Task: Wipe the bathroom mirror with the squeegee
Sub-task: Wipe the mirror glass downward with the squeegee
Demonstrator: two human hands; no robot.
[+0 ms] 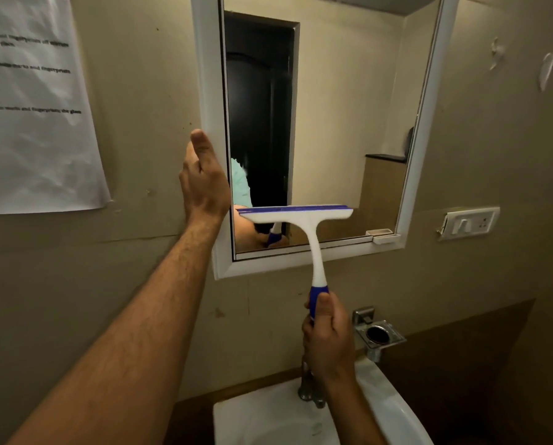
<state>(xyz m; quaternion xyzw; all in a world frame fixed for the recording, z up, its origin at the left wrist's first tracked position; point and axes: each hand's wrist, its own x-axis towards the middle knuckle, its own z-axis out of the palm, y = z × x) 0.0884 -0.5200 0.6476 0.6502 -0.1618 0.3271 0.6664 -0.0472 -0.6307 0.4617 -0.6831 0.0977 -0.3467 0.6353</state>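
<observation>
The bathroom mirror (pixel 349 123) hangs on the wall in a white frame (pixel 209 91). A white squeegee (pixel 304 220) with a blue blade and blue grip stands upright, its blade lying level against the lower part of the glass. My right hand (pixel 328 335) is closed around the blue grip below the mirror. My left hand (pixel 204 178) rests on the frame's left edge, with the thumb up along the frame and the fingers hidden behind it.
A white washbasin (pixel 394 412) with a metal tap (pixel 310 390) sits below. A metal holder (pixel 377 335) juts from the wall at the right. A switch plate (pixel 469 223) is right of the mirror. A printed paper sheet (pixel 34 101) hangs at the left.
</observation>
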